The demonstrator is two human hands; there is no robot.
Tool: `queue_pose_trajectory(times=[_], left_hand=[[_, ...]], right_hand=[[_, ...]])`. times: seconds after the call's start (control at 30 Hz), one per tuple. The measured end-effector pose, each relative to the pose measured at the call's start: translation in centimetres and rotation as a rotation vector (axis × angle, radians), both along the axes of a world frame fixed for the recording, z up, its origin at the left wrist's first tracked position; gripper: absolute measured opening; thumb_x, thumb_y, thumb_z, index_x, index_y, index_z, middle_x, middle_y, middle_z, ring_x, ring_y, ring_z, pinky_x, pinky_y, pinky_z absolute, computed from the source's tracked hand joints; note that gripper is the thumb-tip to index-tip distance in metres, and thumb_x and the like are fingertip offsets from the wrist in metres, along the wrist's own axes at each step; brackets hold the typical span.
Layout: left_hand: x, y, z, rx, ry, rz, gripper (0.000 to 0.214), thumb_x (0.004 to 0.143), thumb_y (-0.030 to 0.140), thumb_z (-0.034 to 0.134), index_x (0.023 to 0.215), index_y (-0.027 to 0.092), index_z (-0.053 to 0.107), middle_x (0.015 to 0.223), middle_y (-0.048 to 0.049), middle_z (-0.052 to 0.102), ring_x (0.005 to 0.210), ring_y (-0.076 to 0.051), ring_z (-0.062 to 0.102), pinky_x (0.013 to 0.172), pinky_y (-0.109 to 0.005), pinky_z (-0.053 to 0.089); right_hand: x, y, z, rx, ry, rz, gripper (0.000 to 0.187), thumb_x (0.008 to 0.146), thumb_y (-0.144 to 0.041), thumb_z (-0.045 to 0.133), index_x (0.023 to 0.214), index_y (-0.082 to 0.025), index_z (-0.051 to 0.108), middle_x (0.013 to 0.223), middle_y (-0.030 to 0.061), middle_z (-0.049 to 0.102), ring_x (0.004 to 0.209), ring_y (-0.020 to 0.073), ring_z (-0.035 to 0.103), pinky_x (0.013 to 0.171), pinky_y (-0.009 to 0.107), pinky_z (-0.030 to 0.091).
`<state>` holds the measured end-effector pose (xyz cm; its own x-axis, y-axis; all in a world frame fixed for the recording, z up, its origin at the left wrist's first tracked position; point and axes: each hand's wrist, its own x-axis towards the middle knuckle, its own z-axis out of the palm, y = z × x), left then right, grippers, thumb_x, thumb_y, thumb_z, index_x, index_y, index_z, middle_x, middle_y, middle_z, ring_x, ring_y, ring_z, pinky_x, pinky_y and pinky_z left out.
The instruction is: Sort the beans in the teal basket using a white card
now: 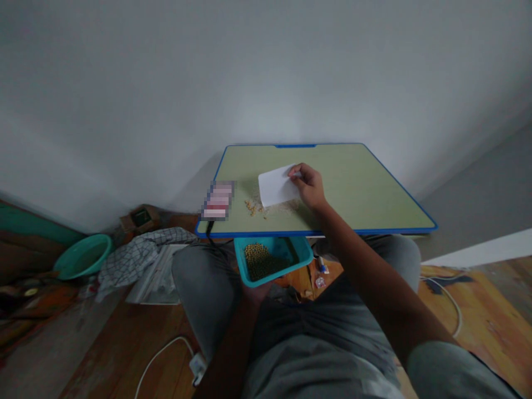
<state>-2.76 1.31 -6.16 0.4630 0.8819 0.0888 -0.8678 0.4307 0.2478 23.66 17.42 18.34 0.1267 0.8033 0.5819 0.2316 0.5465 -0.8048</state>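
My right hand (310,185) pinches a white card (276,187) that rests edge-down on the green table top (366,188). A few loose beans and crumbs (253,206) lie just left of and under the card. My left hand (255,289) is mostly hidden beneath a teal tray (302,252), gripping it from below at the table's near edge. The tray holds a heap of yellowish beans (260,260).
The table has a blue rim (374,230) and stands against a white wall. A blurred pinkish object (218,199) sits at its left corner. On the wooden floor lie a checked cloth (139,255), a teal basin (83,255) and a white cable with plug (197,366).
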Motion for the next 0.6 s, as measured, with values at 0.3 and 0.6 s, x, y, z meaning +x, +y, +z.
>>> queue_pose_trajectory(times=[0.3, 0.6], left_hand=[[0.23, 0.0, 0.2, -0.034, 0.015, 0.014, 0.056, 0.116, 0.048, 0.041, 0.141, 0.027, 0.087, 0.149, -0.0114, 0.082, 0.141, -0.037, 0.075, 0.12, -0.066, 0.059], [0.49, -0.24, 0.81, -0.073, 0.022, 0.021, 0.054, 0.114, 0.05, 0.049, 0.144, 0.023, 0.084, 0.15, -0.0188, 0.081, 0.131, -0.045, 0.078, 0.097, -0.069, 0.069]], right_hand=[[-0.36, 0.1, -0.2, 0.012, -0.024, 0.061, 0.025, 0.092, -0.048, 0.08, 0.088, -0.024, 0.071, 0.086, 0.0023, 0.072, 0.076, 0.0189, 0.055, 0.07, 0.033, 0.041], [-0.32, 0.19, -0.21, 0.012, -0.011, 0.104, 0.044, 0.09, -0.068, 0.084, 0.088, -0.025, 0.073, 0.089, 0.0033, 0.073, 0.082, 0.0211, 0.06, 0.076, 0.035, 0.045]])
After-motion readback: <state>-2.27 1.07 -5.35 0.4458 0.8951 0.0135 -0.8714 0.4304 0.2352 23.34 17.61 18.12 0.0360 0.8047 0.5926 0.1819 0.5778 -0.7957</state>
